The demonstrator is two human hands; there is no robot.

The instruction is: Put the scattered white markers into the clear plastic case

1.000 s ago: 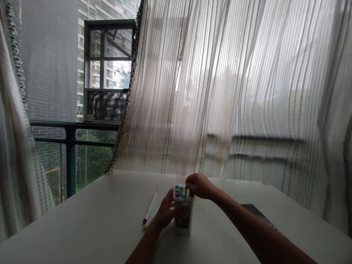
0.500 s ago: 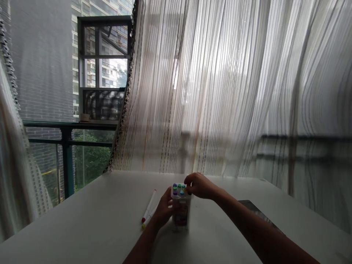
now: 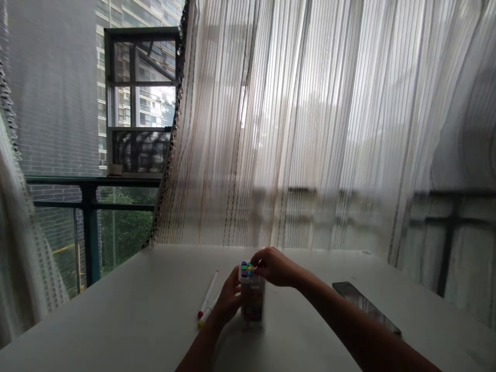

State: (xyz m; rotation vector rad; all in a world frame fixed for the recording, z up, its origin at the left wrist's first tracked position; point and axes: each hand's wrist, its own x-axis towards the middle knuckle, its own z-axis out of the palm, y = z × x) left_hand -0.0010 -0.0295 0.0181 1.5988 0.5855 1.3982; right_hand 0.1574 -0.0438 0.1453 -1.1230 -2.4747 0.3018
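The left hand (image 3: pixel 228 298) held an upright clear marker pack (image 3: pixel 252 305) on the desk (image 3: pixel 96 315), the right hand's (image 3: pixel 276 267) fingers (image 3: pixel 260 267) at its colored caps (image 3: pixel 246 269); two markers (image 3: pixel 207 293) lay just left, a phone (image 3: pixel 366 308) well right

The right hand (image 3: pixel 276 267) hides part of the marker caps (image 3: pixel 246 269) from view.

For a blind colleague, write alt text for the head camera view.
A person's left hand holds a clear upright pack of colour-capped markers on a white table while the right hand touches its top caps. Two white markers and a black smartphone lie nearby, before a sheer striped curtain.
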